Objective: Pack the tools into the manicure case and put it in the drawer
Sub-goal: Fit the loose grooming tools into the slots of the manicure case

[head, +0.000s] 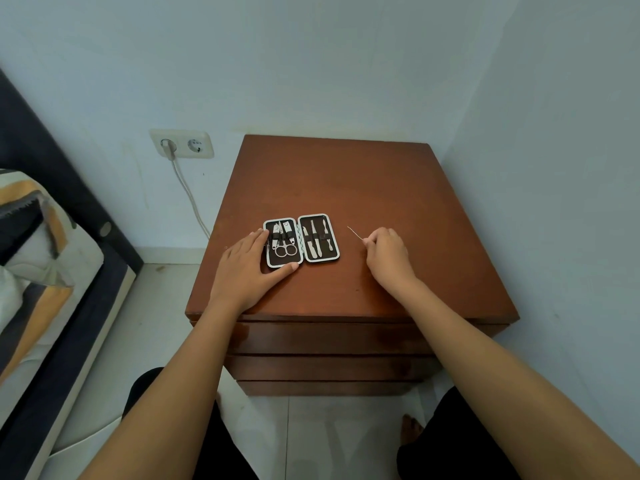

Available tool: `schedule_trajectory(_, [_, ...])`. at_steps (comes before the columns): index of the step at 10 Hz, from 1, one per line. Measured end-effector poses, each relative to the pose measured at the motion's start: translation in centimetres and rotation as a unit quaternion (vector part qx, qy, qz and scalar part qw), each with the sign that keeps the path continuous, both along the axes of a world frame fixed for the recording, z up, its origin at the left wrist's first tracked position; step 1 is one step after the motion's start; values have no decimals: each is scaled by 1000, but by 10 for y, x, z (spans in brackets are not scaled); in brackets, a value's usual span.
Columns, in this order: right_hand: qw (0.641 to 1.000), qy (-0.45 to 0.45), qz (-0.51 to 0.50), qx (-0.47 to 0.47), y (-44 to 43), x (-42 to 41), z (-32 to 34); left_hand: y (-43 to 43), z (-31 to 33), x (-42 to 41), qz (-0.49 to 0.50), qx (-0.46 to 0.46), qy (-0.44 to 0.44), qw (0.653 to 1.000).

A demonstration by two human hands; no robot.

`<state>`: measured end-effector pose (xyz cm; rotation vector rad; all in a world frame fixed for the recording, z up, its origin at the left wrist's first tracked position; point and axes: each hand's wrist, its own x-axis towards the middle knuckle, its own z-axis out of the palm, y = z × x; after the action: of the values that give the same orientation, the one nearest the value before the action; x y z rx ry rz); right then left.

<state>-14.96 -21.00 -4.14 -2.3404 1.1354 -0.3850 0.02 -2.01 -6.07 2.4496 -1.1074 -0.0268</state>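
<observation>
Left hand (pixel 247 268) lies flat and spread on the desk (pixel 363 188), fingers against the left edge of the open manicure case (pixel 300 242), thumb along its near edge. Right hand (pixel 388 254) is curled, fingertips pinching a thin metal tool (pixel 354 232), needle-like, whose free end points up and left toward the case. Tool is clear of the case; a strip of bare desk lies between them.

Case lies opened flat near the middle of the desk, between the two hands, closer to the left one. Left half holds scissors (pixel 286 249) and a nail clipper (pixel 276 233) under an elastic strap; right half holds three slim tools (pixel 318 241) side by side under another strap. Exact kinds of the slim tools too small to tell.

Below the desk top, three dark wooden drawer fronts (pixel 329 355) are stacked, all shut. Both forearms cross above them.

Surroundings: pale wall behind, with a double socket (pixel 182 143) at left and a white cable (pixel 188 195) plugged in, hanging down beside the desk. Bed (pixel 41 244) with patterned bedding at far left. Tiled floor (pixel 311 438) below, person's dark-clad knees at the bottom edge.
</observation>
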Motion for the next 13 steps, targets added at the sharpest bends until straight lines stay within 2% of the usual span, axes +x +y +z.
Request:
schedule_trajectory(1, [993, -88, 50, 59, 15, -1, 1, 0, 0, 0, -2, 0, 3, 1000])
schedule_trajectory(2, [988, -115, 92, 40, 30, 3, 0, 0, 1, -1, -1, 2, 4, 1000])
schedule_trajectory(7, [990, -67, 111, -58, 45, 8, 2, 0, 1, -1, 0, -1, 2, 1000])
schedule_trajectory(10, [981, 53, 138, -122, 54, 15, 5, 0, 0, -1, 2, 0, -1, 1000])
schedule_trajectory(11, [979, 94, 143, -112, 53, 16, 5, 0, 0, -1, 1, -3, 0, 1000])
schedule_trajectory(12, [980, 88, 156, -87, 52, 13, 4, -1, 0, -1, 1, -5, 0, 1000])
schedule_trajectory(13, [986, 5, 151, -77, 52, 4, -2, 0, -1, -1, 2, -3, 1, 1000])
